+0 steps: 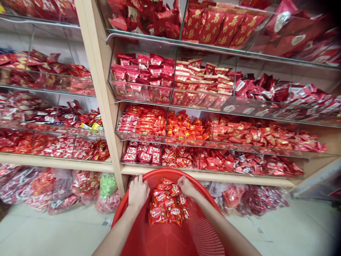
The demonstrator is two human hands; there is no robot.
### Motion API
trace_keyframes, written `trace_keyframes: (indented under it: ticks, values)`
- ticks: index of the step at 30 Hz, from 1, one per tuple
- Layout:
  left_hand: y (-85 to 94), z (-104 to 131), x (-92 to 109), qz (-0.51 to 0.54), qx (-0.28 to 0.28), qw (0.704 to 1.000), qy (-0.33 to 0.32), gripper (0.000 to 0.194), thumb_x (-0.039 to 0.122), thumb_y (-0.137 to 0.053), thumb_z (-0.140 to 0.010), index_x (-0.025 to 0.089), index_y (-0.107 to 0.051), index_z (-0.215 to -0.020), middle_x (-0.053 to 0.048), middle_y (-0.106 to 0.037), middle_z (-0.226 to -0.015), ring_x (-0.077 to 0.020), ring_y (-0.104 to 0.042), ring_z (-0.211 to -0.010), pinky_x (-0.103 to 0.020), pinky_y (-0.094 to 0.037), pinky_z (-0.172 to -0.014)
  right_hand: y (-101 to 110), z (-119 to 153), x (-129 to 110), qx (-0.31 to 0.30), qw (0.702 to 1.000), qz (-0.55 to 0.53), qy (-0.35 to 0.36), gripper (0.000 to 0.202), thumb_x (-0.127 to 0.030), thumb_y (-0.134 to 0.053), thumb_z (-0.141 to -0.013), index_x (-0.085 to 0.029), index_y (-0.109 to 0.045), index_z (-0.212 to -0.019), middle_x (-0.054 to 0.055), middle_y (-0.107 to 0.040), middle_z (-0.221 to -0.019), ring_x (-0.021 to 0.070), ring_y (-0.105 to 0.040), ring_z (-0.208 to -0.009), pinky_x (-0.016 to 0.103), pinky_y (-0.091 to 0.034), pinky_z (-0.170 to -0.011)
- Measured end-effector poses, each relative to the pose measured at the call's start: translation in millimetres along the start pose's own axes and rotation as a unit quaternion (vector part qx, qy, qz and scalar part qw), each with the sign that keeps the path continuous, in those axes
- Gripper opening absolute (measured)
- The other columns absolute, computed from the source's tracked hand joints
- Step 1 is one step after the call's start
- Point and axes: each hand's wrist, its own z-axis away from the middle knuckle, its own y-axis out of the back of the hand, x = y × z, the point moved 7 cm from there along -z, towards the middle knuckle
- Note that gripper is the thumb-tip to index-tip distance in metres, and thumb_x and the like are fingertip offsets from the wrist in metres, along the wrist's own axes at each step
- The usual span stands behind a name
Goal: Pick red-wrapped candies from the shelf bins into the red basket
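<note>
A red plastic basket point(167, 241) with perforated sides stands in front of me, below the shelves. Inside it lies a pile of small red wrapped candy packets point(168, 204) with white lettering. My left hand point(139, 192) is closed over the basket's left rim, its fingers curled and partly hidden. Inside the far right part of the basket, my right hand point(187, 186) is closed at the upper right edge of the pile. Its fingertips are beside a packet, and whatever they hold cannot be made out.
Wooden shelving point(117, 156) with clear-fronted bins rises ahead, filled with red packets point(186, 128). Under the bottom shelf, bulging plastic bags point(255, 201) lie on the right and more bags point(61, 188) on the left. Pale floor tiles point(293, 231) surround the basket.
</note>
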Motion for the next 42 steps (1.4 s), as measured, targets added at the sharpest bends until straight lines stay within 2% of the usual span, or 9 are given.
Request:
trace_keyframes:
  ticks: [6,12,16,19,21,27,34,38,42]
  values:
    - [0.0,0.2,0.0,-0.001,-0.001,1.0,0.006,0.028,0.024,-0.041,-0.082,0.016,-0.066,-0.091,-0.014,-0.054,-0.117,-0.025,-0.046,-0.104,-0.039,-0.034,-0.087,1.0,-1.2,1.8,0.067,0.998,0.012,0.008,0.007,-0.015,-0.041,-0.082,-0.019,-0.046,-0.079,0.0,-0.055,-0.069,0.0082,-0.049,-0.042,0.018,-0.036,-0.037]
    - [-0.3,0.9,-1.1,-0.006,0.005,1.0,0.003,0.03,0.023,-0.043,-0.081,0.016,-0.067,-0.097,-0.015,-0.051,-0.125,-0.0263,-0.047,-0.105,-0.04,-0.035,-0.087,5.6,7.3,2.2,0.076,0.997,0.019,0.027,0.019,-0.034,-0.043,-0.086,-0.018,-0.053,-0.087,0.003,-0.06,-0.07,0.0146,-0.058,-0.05,0.022,-0.044,-0.041]
    - [1.9,1.5,-1.4,-0.007,0.007,1.0,0.005,0.03,0.024,-0.043,-0.081,0.016,-0.067,-0.098,-0.015,-0.051,-0.124,-0.0261,-0.047,-0.104,-0.039,-0.035,-0.087,8.7,24.3,-6.2,0.058,0.987,0.105,0.11,0.039,-0.043,-0.059,-0.075,-0.017,-0.059,-0.105,0.009,-0.063,-0.099,0.0222,-0.064,-0.088,0.028,-0.05,-0.073]
    - [1.8,1.0,0.4,-0.007,0.005,1.0,0.003,0.03,0.023,-0.042,-0.081,0.015,-0.067,-0.097,-0.015,-0.052,-0.123,-0.0265,-0.047,-0.105,-0.039,-0.036,-0.086,1.6,38.6,-10.5,0.02,0.965,0.207,0.162,0.059,-0.034,-0.07,-0.066,-0.02,-0.054,-0.121,0.012,-0.045,-0.132,0.0253,-0.052,-0.115,0.03,-0.041,-0.093]
    - [0.6,0.6,1.0,-0.008,0.004,1.0,0.002,0.03,0.023,-0.042,-0.081,0.015,-0.067,-0.097,-0.015,-0.053,-0.122,-0.0265,-0.048,-0.104,-0.039,-0.036,-0.086,-3.2,42.6,-7.1,0.002,0.952,0.265,0.151,0.058,-0.03,-0.068,-0.068,-0.021,-0.053,-0.124,0.012,-0.036,-0.139,0.0258,-0.048,-0.12,0.03,-0.039,-0.096]
    - [-2.6,1.1,-1.8,0.001,0.003,1.0,0.011,0.029,0.023,-0.042,-0.081,0.016,-0.066,-0.096,-0.013,-0.052,-0.124,-0.0251,-0.046,-0.105,-0.039,-0.035,-0.088,-1.2,36.1,-5.7,0.034,0.94,0.306,0.148,0.045,-0.039,-0.049,-0.085,-0.019,-0.052,-0.125,0.013,-0.049,-0.12,0.0232,-0.057,-0.106,0.027,-0.043,-0.086]
    - [-1.0,1.5,-0.6,0.004,-0.003,1.0,0.012,0.031,0.024,-0.041,-0.081,0.016,-0.067,-0.097,-0.014,-0.053,-0.123,-0.0257,-0.046,-0.106,-0.04,-0.035,-0.088,2.1,38.7,-15.6,0.026,0.935,0.318,0.154,0.049,-0.05,-0.047,-0.085,-0.018,-0.052,-0.122,0.013,-0.052,-0.12,0.025,-0.061,-0.097,0.03,-0.045,-0.077]
    - [-1.5,1.6,-0.8,0.006,-0.001,1.0,0.014,0.03,0.023,-0.042,-0.081,0.016,-0.066,-0.097,-0.013,-0.052,-0.124,-0.0257,-0.046,-0.106,-0.04,-0.034,-0.089,31.5,36.7,-43.9,0.103,0.934,0.275,0.203,0.054,-0.061,-0.039,-0.084,-0.018,-0.057,-0.112,0.012,-0.058,-0.114,0.0242,-0.059,-0.099,0.029,-0.043,-0.08]
    - [-2.7,1.6,0.2,-0.001,0.001,1.0,0.011,0.03,0.023,-0.041,-0.081,0.016,-0.066,-0.097,-0.013,-0.053,-0.122,-0.0253,-0.046,-0.106,-0.04,-0.034,-0.089,71.2,7.0,-65.6,0.191,0.919,0.28,0.201,0.039,-0.047,-0.038,-0.09,-0.017,-0.061,-0.099,0.011,-0.064,-0.101,0.0206,-0.06,-0.096,0.027,-0.041,-0.082]
